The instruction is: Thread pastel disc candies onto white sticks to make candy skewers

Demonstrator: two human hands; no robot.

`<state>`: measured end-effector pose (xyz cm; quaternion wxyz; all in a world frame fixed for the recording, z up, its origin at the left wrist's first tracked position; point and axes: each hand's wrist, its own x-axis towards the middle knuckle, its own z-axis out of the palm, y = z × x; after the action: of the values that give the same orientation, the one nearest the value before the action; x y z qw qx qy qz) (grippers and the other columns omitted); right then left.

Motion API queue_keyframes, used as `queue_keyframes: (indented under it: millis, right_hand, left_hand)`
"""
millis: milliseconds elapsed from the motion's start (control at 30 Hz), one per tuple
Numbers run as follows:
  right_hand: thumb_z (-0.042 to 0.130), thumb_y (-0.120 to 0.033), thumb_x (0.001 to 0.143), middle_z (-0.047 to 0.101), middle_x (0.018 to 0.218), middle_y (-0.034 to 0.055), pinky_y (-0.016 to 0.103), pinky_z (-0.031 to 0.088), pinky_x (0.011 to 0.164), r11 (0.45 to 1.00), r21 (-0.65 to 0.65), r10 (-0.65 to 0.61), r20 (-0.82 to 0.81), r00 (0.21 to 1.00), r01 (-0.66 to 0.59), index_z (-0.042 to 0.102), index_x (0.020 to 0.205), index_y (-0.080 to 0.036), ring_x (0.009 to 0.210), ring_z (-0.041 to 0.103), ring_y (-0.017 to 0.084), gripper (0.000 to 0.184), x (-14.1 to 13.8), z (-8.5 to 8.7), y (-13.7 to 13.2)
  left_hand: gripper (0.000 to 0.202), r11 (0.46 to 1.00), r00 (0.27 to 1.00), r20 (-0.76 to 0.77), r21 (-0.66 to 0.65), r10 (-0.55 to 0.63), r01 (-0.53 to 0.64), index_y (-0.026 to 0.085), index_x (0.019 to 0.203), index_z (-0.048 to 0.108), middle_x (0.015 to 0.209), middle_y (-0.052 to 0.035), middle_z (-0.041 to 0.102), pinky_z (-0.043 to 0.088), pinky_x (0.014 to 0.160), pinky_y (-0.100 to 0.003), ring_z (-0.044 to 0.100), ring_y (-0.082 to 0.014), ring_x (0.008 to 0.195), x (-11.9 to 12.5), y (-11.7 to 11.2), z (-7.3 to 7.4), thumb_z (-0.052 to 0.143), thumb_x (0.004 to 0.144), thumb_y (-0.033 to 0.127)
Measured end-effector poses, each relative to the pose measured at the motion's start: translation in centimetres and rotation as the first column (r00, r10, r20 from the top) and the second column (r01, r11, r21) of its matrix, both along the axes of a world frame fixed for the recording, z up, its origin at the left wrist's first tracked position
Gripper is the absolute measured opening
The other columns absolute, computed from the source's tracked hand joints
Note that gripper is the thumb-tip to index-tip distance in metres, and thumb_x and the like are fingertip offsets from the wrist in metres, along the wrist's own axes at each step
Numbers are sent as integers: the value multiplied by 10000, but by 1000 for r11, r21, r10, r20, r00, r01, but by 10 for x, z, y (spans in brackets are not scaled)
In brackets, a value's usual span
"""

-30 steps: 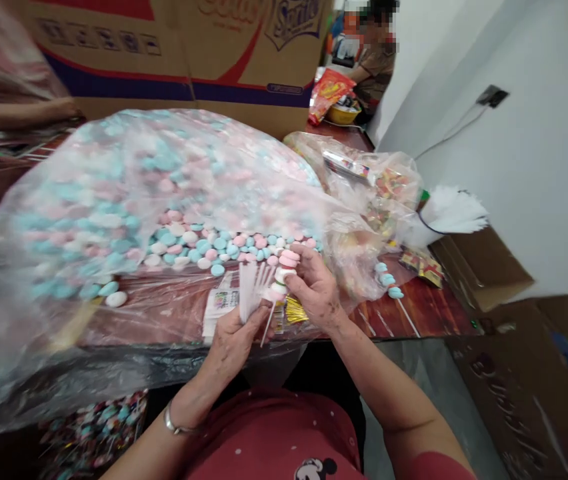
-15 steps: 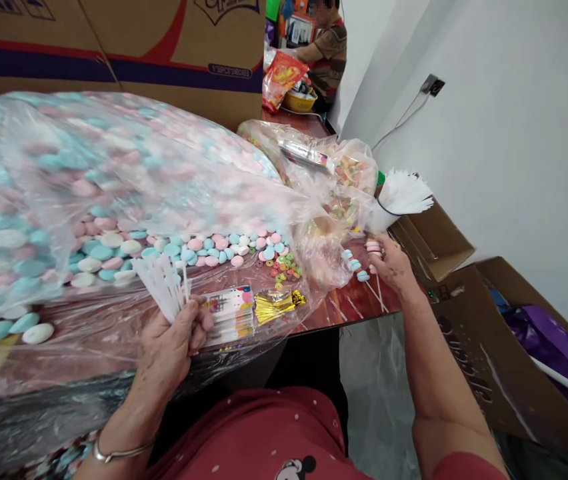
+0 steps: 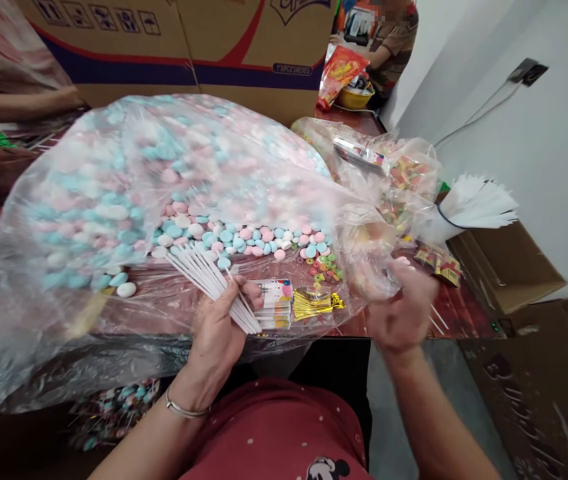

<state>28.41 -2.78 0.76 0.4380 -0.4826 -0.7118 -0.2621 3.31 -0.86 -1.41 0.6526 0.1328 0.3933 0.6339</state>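
My left hand (image 3: 221, 313) is closed around a fanned bundle of white sticks (image 3: 201, 270) at the table's front edge. Beside it lie a stack of small printed packets (image 3: 277, 303) and a bunch of gold twist ties (image 3: 317, 303). My right hand (image 3: 401, 303), smeared by motion, hovers near the clear bag's right end; whether its fingers hold anything is unclear. Two thin white sticks (image 3: 439, 320) show just right of it, their upper ends hidden by the hand. Pink, blue and white candies (image 3: 239, 237) spill from a large clear plastic bag (image 3: 164, 140), with small ring candies (image 3: 321, 270) near them.
A white tub of sticks (image 3: 447, 223) stands at the table's right, near gold packets (image 3: 444, 267). Bags of gummy candy (image 3: 409, 173) lie behind. A big cardboard box (image 3: 189, 53) blocks the back. Open cartons (image 3: 509, 267) sit at right. Two other people are across the table.
My right hand has come away from the candy-topped sticks at the right, moving left and nearer me. My left hand still holds the sticks. The view has swung left.
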Motion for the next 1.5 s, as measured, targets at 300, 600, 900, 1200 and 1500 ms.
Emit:
queue_keyframes:
  millis: [300, 600, 900, 1200, 1500]
  right_hand:
    - [252, -410, 1029, 609, 1145, 125, 485, 494, 985, 945, -7, 318, -232, 919, -328, 442, 1380, -202, 1117, 557, 251, 450, -141, -25, -8]
    - [343, -353, 1032, 622, 1174, 150, 429, 531, 938, 826, -270, 417, -300, 858, -495, 467, 1350, -152, 1127, 596, 231, 396, -136, -26, -2]
    - [406, -180, 979, 672, 1063, 119, 397, 500, 913, 864, -489, 124, -35, 992, -125, 630, 1185, -175, 995, 603, 236, 304, -85, -20, 49]
    - [436, -124, 952, 647, 1143, 148, 306, 463, 748, 561, -740, 36, 469, 883, 370, 642, 1154, -159, 995, 603, 252, 290, -49, -16, 91]
    - [448, -59, 922, 655, 1141, 157, 333, 460, 876, 594, -771, 289, 471, 833, 230, 611, 1075, -137, 1062, 589, 257, 236, -59, -29, 81]
  left_hand:
    - [246, 972, 978, 198, -207, -71, 113, 127, 746, 700, 723, 9, 703, 543, 573, -164, 634, -83, 605, 23, -27, 13, 867, 641, 274]
    - [353, 996, 994, 73, -35, -80, 83, 127, 730, 674, 573, 42, 607, 389, 395, -136, 487, -42, 435, 0, -13, 8, 910, 579, 343]
    - [353, 989, 989, -50, 45, -137, 139, 157, 865, 637, 454, 82, 490, 232, 342, -141, 302, -29, 330, -14, 0, 3, 796, 737, 445]
    - [357, 979, 939, -281, -5, -199, 206, 133, 766, 658, 520, 30, 580, 212, 334, -162, 369, -36, 340, -15, -5, -20, 793, 700, 457]
    - [355, 987, 936, -320, 4, -148, 158, 138, 774, 628, 492, 43, 573, 201, 321, -160, 356, -34, 304, -9, -9, -27, 783, 692, 447]
